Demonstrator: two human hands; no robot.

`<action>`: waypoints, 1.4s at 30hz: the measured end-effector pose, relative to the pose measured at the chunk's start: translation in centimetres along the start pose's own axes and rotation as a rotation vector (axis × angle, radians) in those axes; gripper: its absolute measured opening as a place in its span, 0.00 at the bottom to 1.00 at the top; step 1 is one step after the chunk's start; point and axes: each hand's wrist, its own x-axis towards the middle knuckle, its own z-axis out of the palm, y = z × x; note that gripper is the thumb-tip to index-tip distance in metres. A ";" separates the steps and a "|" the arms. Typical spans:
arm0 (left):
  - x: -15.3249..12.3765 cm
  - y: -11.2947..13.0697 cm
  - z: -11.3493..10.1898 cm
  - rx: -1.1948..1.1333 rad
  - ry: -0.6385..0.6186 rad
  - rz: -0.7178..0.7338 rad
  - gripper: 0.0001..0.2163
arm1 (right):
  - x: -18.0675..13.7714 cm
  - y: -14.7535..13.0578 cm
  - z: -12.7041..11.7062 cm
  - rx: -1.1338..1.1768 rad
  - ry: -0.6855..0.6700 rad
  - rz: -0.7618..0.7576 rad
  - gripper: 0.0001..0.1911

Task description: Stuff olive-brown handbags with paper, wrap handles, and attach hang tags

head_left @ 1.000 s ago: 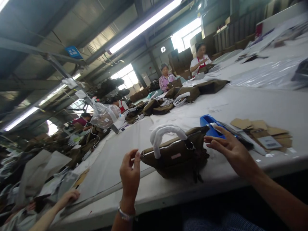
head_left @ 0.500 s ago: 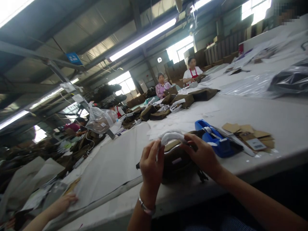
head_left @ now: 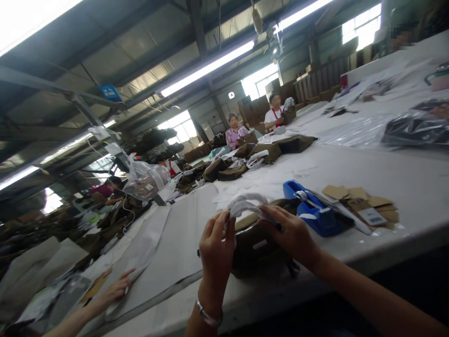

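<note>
A dark olive bag (head_left: 254,243) lies on the white table (head_left: 351,164) near its front edge. Its handle (head_left: 245,204) is wrapped in white paper. My left hand (head_left: 215,255) pinches the left end of the wrapped handle with closed fingers. My right hand (head_left: 291,234) grips the handle's right end, where it meets the bag. A silver bracelet (head_left: 206,316) sits on my left wrist.
A blue tape dispenser (head_left: 314,213) stands just right of the bag, with cardboard tags (head_left: 365,201) beyond it. More olive bags (head_left: 242,161) are piled farther along the table, where other people sit working. Another person's hand (head_left: 117,290) rests on paper at the lower left.
My right hand left the tape dispenser and both hands came onto the wrapped handle. The other person's hand at the lower left slid right along the paper.
</note>
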 end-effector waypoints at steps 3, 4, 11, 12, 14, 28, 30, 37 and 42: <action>-0.3 -0.4 -0.4 0.014 -0.015 0.028 0.09 | -0.4 1.6 0.2 -0.007 -0.058 0.022 0.13; -0.5 -0.5 -0.6 0.013 -0.025 0.034 0.09 | -0.7 2.1 0.1 -0.009 -0.082 0.033 0.12; -0.1 1.2 -2.3 -0.136 -0.156 -0.028 0.10 | -1.2 1.5 -1.3 0.203 -0.104 0.234 0.12; 0.3 1.3 -2.6 -0.194 -0.225 -0.093 0.09 | -1.0 1.3 -1.5 0.262 -0.132 0.283 0.13; 1.1 1.0 -3.0 -0.368 -0.431 -0.300 0.11 | -0.6 1.1 -1.8 0.399 -0.223 0.363 0.18; 1.6 0.9 -0.8 0.063 -0.140 0.057 0.26 | 0.2 3.3 -2.2 0.385 -0.317 0.346 0.15; 2.0 1.5 -0.3 0.173 -0.172 0.254 0.29 | 0.0 2.9 -2.1 0.243 -0.196 0.202 0.10; 4.7 1.8 -0.5 0.007 -0.801 -0.007 0.12 | 0.0 1.7 -2.3 0.104 0.130 -0.104 0.09; 6.4 0.9 -1.6 -0.732 -1.114 -0.559 0.22 | 1.3 2.3 -1.5 0.196 -0.011 -0.001 0.12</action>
